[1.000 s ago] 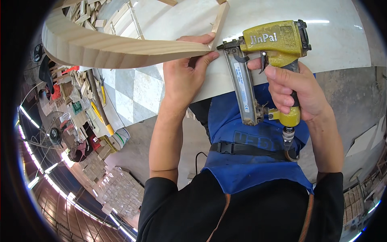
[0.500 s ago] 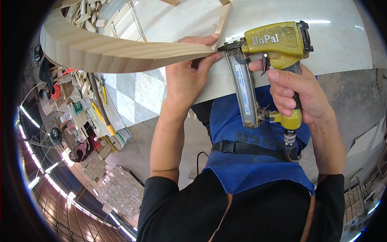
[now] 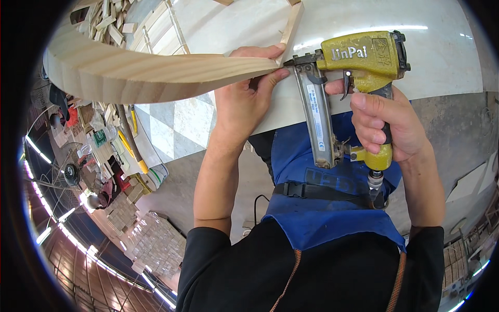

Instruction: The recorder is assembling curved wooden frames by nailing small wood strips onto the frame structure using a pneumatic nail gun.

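Curved board (image 3: 156, 73) sweeps over the worktop (image 3: 447, 62) from far left, right end at a thin strip (image 3: 292, 26). Left hand (image 3: 241, 99) pinches that end, thumb and fingers closed around it. Nail gun (image 3: 358, 54) points at the joint, contact unclear; right hand (image 3: 387, 117) wraps its grip. Best: hold ends flush, gun square, left fingertips (image 3: 280, 49) off the nail line.

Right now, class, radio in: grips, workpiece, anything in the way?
Left grip: on curved wooden board, end at thin strip. Right grip: around yellow nail gun, nose near that joint. Left thumb close to nose.
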`<state>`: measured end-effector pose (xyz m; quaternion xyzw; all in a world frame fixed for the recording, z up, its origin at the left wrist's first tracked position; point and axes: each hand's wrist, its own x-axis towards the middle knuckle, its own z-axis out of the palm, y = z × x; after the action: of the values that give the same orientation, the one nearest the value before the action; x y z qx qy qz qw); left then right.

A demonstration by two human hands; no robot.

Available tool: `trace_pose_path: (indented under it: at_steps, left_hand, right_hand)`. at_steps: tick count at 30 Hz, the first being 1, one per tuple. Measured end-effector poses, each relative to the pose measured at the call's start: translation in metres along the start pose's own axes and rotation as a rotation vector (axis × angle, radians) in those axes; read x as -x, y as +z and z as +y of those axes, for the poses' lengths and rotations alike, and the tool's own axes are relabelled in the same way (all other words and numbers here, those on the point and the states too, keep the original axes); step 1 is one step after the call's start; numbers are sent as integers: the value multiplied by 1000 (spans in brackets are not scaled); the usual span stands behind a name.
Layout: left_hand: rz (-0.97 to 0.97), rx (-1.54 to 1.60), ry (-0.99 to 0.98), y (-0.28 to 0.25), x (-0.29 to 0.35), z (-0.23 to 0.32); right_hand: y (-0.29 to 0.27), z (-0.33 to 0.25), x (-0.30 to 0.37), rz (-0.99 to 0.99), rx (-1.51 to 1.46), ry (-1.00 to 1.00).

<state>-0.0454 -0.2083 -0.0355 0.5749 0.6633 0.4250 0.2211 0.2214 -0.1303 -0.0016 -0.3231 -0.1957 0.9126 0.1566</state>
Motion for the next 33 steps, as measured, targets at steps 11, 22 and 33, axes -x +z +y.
trace_pose_path:
  at_steps: [11,22,33]
  left_hand:
    - [-89,-15,-32,-4,1,-3]
    - [-84,-13,3,-6,-3,-6]
    - [-14,-12,26,-6,-4,-2]
  right_hand:
    - [-2,1,-1,7,3,2]
    - [3,-2,-4,1,3,-22]
    - [8,-2,0,56,32,10]
